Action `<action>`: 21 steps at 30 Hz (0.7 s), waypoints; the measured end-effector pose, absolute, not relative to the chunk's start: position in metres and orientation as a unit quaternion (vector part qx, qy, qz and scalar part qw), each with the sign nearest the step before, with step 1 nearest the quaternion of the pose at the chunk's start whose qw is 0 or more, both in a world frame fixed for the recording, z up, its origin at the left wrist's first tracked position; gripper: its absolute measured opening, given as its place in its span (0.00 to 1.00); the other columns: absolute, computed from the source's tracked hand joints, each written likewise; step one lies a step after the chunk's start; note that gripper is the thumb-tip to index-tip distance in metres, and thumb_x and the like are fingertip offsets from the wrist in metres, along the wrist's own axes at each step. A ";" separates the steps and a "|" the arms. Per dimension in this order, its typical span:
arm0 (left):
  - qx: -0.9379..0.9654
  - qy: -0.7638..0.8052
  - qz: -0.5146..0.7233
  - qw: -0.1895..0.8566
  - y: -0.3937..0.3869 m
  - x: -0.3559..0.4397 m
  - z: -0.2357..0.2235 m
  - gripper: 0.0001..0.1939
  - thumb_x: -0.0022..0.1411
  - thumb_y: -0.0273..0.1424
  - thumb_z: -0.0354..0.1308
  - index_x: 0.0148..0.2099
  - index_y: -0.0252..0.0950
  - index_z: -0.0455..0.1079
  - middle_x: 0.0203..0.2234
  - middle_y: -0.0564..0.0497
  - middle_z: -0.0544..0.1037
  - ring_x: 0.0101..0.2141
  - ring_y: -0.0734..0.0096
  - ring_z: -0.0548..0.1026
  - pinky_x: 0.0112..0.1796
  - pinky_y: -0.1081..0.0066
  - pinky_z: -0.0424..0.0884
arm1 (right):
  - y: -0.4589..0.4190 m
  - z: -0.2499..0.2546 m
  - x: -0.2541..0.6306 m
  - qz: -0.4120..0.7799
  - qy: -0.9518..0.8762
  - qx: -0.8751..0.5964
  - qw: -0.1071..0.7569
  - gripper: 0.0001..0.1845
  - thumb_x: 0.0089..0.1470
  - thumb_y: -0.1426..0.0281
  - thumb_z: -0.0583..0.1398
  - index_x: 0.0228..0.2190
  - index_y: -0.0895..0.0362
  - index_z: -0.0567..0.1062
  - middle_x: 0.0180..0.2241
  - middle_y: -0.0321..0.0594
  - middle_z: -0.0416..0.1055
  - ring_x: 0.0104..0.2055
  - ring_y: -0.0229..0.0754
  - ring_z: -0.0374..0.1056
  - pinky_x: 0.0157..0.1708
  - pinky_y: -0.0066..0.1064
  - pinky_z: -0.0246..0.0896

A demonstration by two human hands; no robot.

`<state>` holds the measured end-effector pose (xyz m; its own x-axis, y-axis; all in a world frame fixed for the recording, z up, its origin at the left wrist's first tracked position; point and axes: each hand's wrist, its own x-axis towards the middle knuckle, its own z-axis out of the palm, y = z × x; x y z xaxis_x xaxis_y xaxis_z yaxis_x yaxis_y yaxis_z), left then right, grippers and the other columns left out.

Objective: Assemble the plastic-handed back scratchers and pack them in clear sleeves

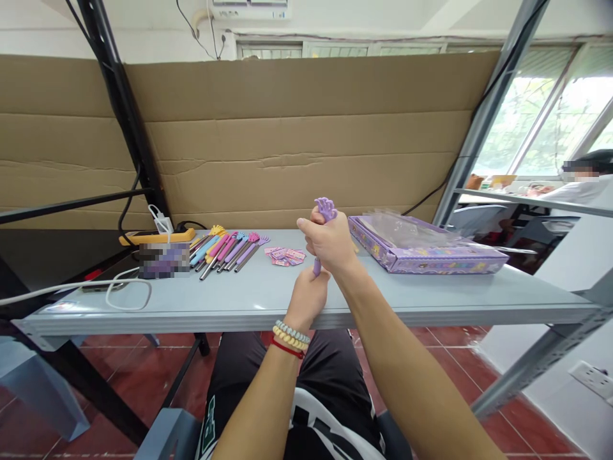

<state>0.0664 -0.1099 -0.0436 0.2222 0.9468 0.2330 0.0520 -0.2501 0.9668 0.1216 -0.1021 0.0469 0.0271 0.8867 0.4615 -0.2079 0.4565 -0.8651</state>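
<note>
A purple back scratcher [326, 207] with a claw-shaped head stands nearly upright over the front half of the table. My right hand [331, 241] is wrapped round it just below the head. Lower down, my left hand [307, 295] is closed on the handle end, and a short purple stretch shows between the two hands. To the left lies a row of similar back scratchers [225, 250] in yellow, blue, pink and purple with metal rods. Small pink printed cards [286, 256] lie in a loose pile beside them.
A purple patterned box [445, 260] with clear plastic [407, 229] on top sits at the right. At the left are a yellow power strip [158, 237] and a white cable [129, 281]. Cardboard [306, 140] stands behind the table [191, 313]. Another person [587, 182] is far right.
</note>
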 end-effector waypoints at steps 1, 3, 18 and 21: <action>0.628 0.398 0.483 0.463 -0.110 0.066 -0.044 0.12 0.60 0.34 0.48 0.25 0.38 0.53 0.17 0.59 0.54 0.21 0.77 0.52 0.23 0.72 0.49 | -0.102 0.047 0.120 0.403 -0.559 -0.310 0.655 0.24 0.39 0.72 0.64 0.22 0.52 0.49 0.18 0.25 0.40 0.17 0.27 0.36 0.15 0.25 0.30; 0.628 0.404 0.484 0.456 -0.109 0.065 -0.045 0.12 0.60 0.34 0.48 0.25 0.39 0.52 0.17 0.58 0.55 0.20 0.77 0.52 0.23 0.72 0.50 | -0.101 0.049 0.118 0.393 -0.563 -0.309 0.658 0.26 0.40 0.69 0.65 0.21 0.52 0.49 0.17 0.24 0.40 0.16 0.26 0.36 0.14 0.25 0.30; 0.614 0.452 0.486 0.427 -0.115 0.064 -0.042 0.14 0.59 0.32 0.48 0.23 0.39 0.49 0.17 0.58 0.54 0.21 0.77 0.54 0.23 0.72 0.50 | -0.102 0.089 0.123 0.456 -0.580 -0.298 0.606 0.22 0.39 0.68 0.67 0.17 0.55 0.56 0.14 0.24 0.45 0.15 0.26 0.38 0.12 0.23 0.31; 0.619 0.448 0.483 0.426 -0.116 0.064 -0.039 0.16 0.61 0.36 0.48 0.23 0.39 0.49 0.17 0.57 0.55 0.22 0.76 0.55 0.24 0.71 0.50 | -0.104 0.085 0.116 0.415 -0.555 -0.312 0.650 0.25 0.41 0.69 0.65 0.16 0.53 0.50 0.15 0.25 0.40 0.15 0.26 0.35 0.13 0.24 0.29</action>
<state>0.0642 -0.1160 -0.0393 0.1303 0.9676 0.2164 0.1432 -0.2343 0.9615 0.1157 -0.1044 0.0852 0.0386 0.8857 0.4627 -0.1939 0.4609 -0.8660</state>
